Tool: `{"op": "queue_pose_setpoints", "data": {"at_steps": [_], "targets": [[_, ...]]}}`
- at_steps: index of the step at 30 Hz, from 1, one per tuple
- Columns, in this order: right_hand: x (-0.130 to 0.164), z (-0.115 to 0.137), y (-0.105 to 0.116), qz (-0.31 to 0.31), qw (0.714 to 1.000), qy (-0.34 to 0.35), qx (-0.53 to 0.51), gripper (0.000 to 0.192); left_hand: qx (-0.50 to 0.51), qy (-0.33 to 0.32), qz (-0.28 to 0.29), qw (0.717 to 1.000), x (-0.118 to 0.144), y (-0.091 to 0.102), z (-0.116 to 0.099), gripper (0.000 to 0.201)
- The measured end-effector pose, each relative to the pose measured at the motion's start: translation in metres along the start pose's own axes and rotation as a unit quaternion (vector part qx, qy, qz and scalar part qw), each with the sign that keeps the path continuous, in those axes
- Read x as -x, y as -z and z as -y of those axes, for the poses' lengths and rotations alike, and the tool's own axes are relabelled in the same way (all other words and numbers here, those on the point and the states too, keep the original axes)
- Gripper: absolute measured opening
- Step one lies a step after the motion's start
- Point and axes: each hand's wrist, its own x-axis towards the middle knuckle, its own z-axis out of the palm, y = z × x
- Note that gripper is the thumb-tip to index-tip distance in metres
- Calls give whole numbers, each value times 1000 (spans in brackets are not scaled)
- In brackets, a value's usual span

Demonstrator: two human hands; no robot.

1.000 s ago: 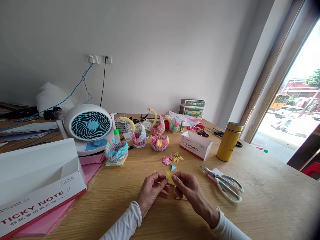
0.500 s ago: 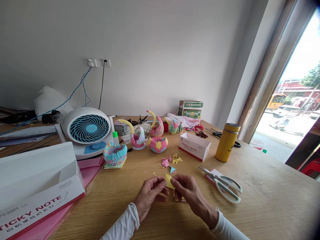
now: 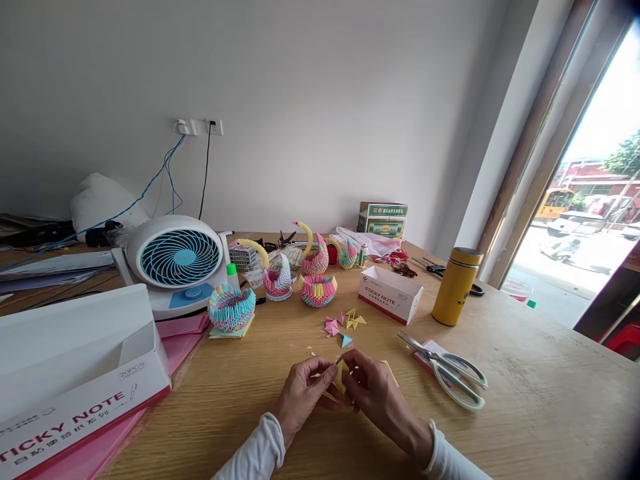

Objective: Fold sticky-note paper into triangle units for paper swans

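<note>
My left hand and my right hand meet over the wooden table, both pinching a small folded yellow paper piece between their fingertips. More yellow paper lies under and behind my right hand. Just beyond the hands lie small folded paper pieces in pink, yellow and blue. A pair of scissors rests to the right of my right hand, on a pink pad.
Paper swans and bowls stand mid-table with a small sticky-note box, a yellow flask and a desk fan. A large sticky-note box on pink paper sheets fills the left. An open doorway is at right.
The yellow piece has been folded narrower and lowered between my fingertips. Both hands have shifted slightly nearer to me and closed in on it.
</note>
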Motion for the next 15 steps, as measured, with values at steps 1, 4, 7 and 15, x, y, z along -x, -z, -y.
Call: {"op": "queue_pose_setpoints", "data": {"at_steps": [1, 4, 7, 15], "targets": [[1, 1, 0, -9, 999, 21, 31, 10, -18, -7, -2, 1000, 0, -1, 1, 41], [3, 3, -2, -21, 990, 85, 106, 12, -67, -18, -11, 998, 0, -2, 4, 43], [4, 1, -4, -20, 983, 122, 133, 14, -121, -34, -14, 992, 0, -1, 6, 41], [1, -3, -1, -16, 986, 94, 133, 13, -261, -123, -12, 957, 1, 2, 6, 30]]}}
